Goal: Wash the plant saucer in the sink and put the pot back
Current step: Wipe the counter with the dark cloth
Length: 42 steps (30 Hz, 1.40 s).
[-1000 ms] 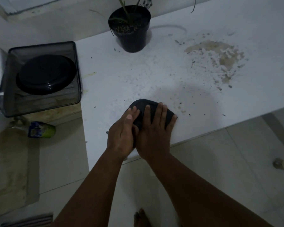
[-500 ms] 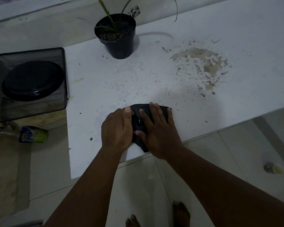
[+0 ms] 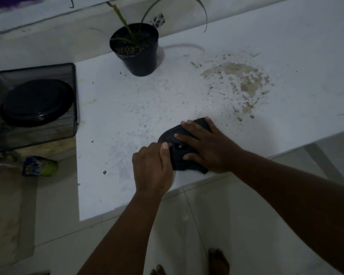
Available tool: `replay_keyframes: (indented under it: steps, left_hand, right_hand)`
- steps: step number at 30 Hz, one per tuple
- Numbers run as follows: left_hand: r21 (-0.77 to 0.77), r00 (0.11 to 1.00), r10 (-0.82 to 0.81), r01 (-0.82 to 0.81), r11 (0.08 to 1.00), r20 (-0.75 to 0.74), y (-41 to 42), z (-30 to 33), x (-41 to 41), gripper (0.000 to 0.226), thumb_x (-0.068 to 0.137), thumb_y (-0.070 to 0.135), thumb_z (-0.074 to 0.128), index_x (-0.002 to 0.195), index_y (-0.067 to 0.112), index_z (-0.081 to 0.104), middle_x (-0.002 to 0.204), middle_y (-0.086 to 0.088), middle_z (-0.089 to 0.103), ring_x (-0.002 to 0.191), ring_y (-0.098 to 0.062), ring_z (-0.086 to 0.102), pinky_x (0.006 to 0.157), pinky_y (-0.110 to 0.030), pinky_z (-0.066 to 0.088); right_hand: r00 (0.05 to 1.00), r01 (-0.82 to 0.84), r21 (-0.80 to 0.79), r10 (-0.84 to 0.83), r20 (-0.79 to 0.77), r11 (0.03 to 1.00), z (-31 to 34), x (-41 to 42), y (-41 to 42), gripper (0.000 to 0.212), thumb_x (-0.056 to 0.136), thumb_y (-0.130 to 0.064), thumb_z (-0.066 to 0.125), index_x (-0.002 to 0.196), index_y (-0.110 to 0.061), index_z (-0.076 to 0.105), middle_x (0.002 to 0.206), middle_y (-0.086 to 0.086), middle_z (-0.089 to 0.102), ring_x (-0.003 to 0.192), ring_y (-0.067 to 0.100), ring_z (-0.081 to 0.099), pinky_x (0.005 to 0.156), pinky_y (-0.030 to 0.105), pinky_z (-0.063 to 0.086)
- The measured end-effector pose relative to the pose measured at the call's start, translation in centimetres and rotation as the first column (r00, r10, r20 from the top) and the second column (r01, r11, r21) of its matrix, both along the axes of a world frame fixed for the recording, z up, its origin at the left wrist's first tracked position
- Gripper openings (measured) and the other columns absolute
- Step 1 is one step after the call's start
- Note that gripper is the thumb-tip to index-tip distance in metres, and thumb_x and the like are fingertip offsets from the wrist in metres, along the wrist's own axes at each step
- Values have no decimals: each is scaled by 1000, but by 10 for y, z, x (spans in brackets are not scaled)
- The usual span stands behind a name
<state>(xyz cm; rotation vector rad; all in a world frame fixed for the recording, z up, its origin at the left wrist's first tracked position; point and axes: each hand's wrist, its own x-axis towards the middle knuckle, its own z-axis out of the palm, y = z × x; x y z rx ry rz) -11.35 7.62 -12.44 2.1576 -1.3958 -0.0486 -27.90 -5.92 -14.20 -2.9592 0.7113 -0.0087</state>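
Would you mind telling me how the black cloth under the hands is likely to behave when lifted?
The black cloth looks bunched and folded, so it would probably droop limply. Flattened under the right hand, it seems light and unlikely to roll.

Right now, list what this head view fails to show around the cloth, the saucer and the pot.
- Dark cloth: its middle lies under the right hand, one edge under the left hand.
- Saucer: top hidden, it lies face down in the clear bin.
- Plant pot: leaves cut off by the top edge.
- Bottle: label blurred.
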Motion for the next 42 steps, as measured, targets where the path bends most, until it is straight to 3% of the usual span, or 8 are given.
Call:
replay_keyframes:
  steps: [6,11,14,17,20,31,37,42]
  left_hand:
    - [65,999,-28,27,998,15,-3,4,0,59,108,38,22,85,13,71,72,-2,65,66,-25,58,70,-43,42]
    - [-29,987,-65,61,998,-145,-8,14,4,60,108,42,19,99,13,71,88,0,68,84,-21,61,82,-45,44]
    - [-229,880,-193,100,968,-435,-11,9,3,53,108,40,26,121,13,70,118,0,70,113,-14,63,98,-40,51]
    - [-165,714,-185,98,981,-675,-17,0,4,69,104,60,19,136,19,65,137,4,66,131,-7,57,112,-37,46]
    - [-128,681,-161,99,987,-714,-20,-4,11,70,104,61,16,134,24,67,135,7,68,130,-4,57,114,-39,45]
    - [-162,718,-202,125,979,-666,-12,-8,20,62,107,53,19,129,26,70,131,10,69,126,3,58,106,-15,43]
    - [-137,638,-89,-25,990,-765,2,0,26,51,103,61,21,111,47,69,122,15,71,121,7,60,103,-10,43]
    - [-179,551,-57,-171,969,-832,21,1,41,60,104,53,22,114,28,75,117,9,75,117,-2,66,102,-18,48]
  right_hand:
    - [992,-104,-84,98,-73,991,1,-2,-22,71,102,-67,18,160,-27,29,167,15,24,155,33,23,121,67,12]
    - [948,296,35,-298,112,955,4,3,33,72,104,-63,15,162,-21,17,170,17,14,158,34,8,122,66,-3]
    - [712,573,280,-637,297,771,8,36,83,72,105,-59,15,163,-16,13,170,19,3,158,33,-2,124,58,-5]
    - [414,686,551,-877,243,476,12,74,99,82,98,-66,11,164,-17,2,171,14,-8,157,26,-12,126,51,-7]
    - [316,755,538,-927,201,374,7,87,91,85,97,-67,7,164,-15,-2,172,10,-7,157,21,-13,127,47,-8]
    - [654,688,253,-732,192,680,-6,73,58,72,103,-66,10,162,-25,24,171,9,10,158,27,0,127,49,0]
    - [767,576,211,-611,196,790,-6,82,52,77,101,-69,6,160,-26,31,171,8,14,158,27,3,127,47,3]
    - [820,510,192,-541,186,839,-7,100,63,75,102,-70,9,160,-27,31,171,8,16,158,27,5,127,47,7]
